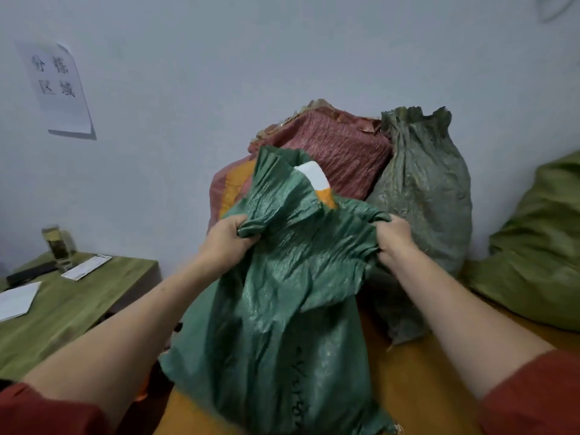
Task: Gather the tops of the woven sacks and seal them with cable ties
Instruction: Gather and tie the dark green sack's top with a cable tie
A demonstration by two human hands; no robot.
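Two bare hands hold the crumpled dark-green woven plastic sack [282, 309] at opposite sides of its open mouth, likely to draw the top together for tying. The left hand [229, 238] and right hand [394, 241] each clench a fistful of fabric, fingers fully curled. The sack stands on an orange surface [408, 387] before a red woven sack [339, 152].
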